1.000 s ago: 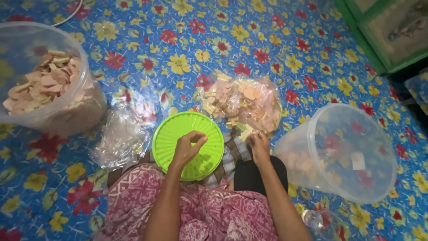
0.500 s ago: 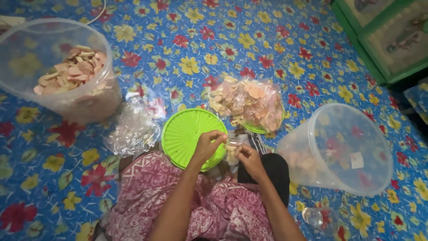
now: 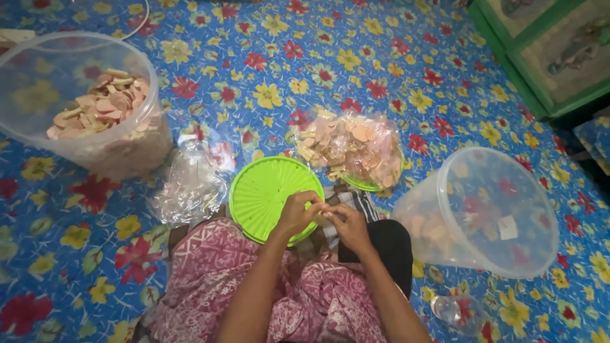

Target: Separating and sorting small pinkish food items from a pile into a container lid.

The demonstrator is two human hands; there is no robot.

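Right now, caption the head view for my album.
Both hands meet above a round green plastic lid, between two clear plastic tubs of crackers.

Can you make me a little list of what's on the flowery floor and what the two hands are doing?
floor: blue mat with red and yellow flowers
left hand: over the green round lid, fingertips meeting the right hand
right hand: beside the lid, pinching something too small to tell
far left: clear tub, upright, full of pale and pink crackers
middle: bagged crackers on a green plate
right: clear tub tipped on its side, a few crackers inside
beside lid: empty clear bags
lap: pink patterned cloth
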